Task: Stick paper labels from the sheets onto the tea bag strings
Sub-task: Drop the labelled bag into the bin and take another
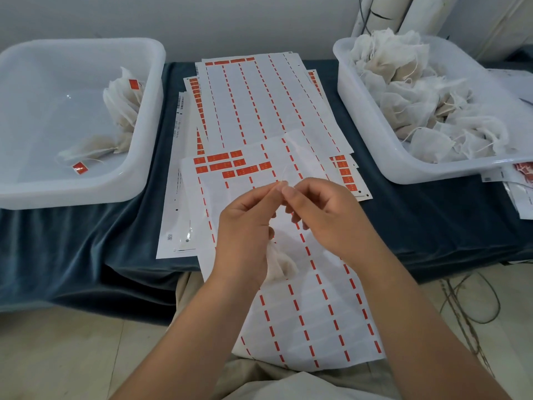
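My left hand (pixel 245 223) and my right hand (pixel 326 215) meet over the nearest label sheet (pixel 302 313), fingertips pinched together on a thin white string (pixel 284 174). A white tea bag (pixel 278 262) hangs from that string below my left palm. The sheet is mostly peeled; a few red labels (pixel 227 164) remain along its top rows. More sheets (pixel 259 105) are fanned out behind it. The left tub (pixel 86 192) holds a few tea bags with red labels (pixel 79 168). The right tub (pixel 403 166) is heaped with unlabelled tea bags (pixel 418 96).
The table is draped in a dark blue cloth (pixel 86 249) and its front edge runs just before my knees. More printed papers (pixel 516 186) lie under the right tub at the far right. White pipes (pixel 403 15) stand behind that tub. Cables (pixel 467 301) trail on the floor.
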`<move>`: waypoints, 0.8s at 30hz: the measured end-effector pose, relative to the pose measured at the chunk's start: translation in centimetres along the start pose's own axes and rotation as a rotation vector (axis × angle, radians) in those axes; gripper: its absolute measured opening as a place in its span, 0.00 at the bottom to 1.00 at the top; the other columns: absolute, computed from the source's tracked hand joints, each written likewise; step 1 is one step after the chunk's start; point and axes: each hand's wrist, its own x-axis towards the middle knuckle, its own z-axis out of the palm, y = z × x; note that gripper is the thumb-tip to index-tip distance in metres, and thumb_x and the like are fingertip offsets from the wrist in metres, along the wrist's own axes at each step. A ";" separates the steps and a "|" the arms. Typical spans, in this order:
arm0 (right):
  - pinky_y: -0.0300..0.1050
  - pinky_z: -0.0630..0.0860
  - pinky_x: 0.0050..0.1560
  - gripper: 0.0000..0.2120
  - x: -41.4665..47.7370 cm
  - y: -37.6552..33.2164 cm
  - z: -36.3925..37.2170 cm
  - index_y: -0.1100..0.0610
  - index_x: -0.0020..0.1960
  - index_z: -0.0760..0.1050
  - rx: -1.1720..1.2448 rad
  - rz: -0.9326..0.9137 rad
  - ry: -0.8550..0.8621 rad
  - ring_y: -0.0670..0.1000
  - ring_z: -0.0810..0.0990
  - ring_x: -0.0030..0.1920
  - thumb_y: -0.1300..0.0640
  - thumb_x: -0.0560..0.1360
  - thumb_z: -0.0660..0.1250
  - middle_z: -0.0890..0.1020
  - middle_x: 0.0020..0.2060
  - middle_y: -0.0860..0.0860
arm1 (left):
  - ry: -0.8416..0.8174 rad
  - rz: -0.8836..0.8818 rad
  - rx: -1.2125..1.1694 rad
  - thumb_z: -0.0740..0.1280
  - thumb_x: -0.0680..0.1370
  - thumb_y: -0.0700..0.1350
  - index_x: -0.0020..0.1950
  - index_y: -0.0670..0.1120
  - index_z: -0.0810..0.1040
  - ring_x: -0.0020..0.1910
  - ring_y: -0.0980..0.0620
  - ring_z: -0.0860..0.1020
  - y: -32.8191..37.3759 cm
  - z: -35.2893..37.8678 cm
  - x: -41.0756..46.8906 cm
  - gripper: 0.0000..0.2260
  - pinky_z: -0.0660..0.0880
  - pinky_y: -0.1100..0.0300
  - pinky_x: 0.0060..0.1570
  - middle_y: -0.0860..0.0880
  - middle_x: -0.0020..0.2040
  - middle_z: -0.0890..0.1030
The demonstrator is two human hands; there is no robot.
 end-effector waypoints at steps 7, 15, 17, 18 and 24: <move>0.32 0.77 0.43 0.12 0.0 0.4 0.5 0.41 0.45 0.75 0.061 -0.119 0.035 0.45 0.82 0.42 0.50 0.86 0.60 0.81 0.37 0.40 | -0.081 -0.106 -0.029 0.70 0.83 0.51 0.51 0.56 0.90 0.46 0.54 0.79 0.7 -0.1 0.6 0.09 0.75 0.61 0.38 0.53 0.45 0.86; 0.32 0.76 0.42 0.13 0.2 0.4 1.0 0.45 0.45 0.73 0.005 -0.107 0.100 0.44 0.80 0.41 0.52 0.87 0.56 0.79 0.37 0.38 | -0.106 0.222 0.226 0.70 0.83 0.50 0.52 0.56 0.88 0.42 0.64 0.83 1.1 -0.5 1.1 0.06 0.75 0.73 0.39 0.60 0.44 0.87; 0.33 0.75 0.41 0.13 0.3 0.4 1.0 0.47 0.44 0.73 0.009 -0.148 0.134 0.46 0.79 0.39 0.52 0.86 0.57 0.78 0.36 0.41 | -0.119 0.237 0.212 0.72 0.82 0.48 0.52 0.55 0.89 0.44 0.63 0.83 1.3 -0.7 1.1 0.05 0.75 0.73 0.41 0.58 0.46 0.88; 0.34 0.75 0.40 0.13 0.3 0.4 1.0 0.47 0.43 0.73 0.009 -0.158 0.142 0.46 0.79 0.39 0.52 0.85 0.57 0.78 0.36 0.43 | -0.110 0.237 0.206 0.72 0.82 0.48 0.52 0.54 0.89 0.45 0.63 0.83 1.2 -0.7 1.2 0.05 0.75 0.74 0.42 0.58 0.46 0.88; 0.43 0.81 0.43 0.12 0.4 0.5 0.9 0.48 0.47 0.73 -0.234 -0.194 0.136 0.47 0.81 0.42 0.46 0.84 0.54 0.79 0.37 0.41 | -0.061 0.300 0.260 0.73 0.82 0.47 0.48 0.58 0.87 0.45 0.62 0.84 0.9 -0.8 1.2 0.06 0.77 0.73 0.42 0.60 0.43 0.87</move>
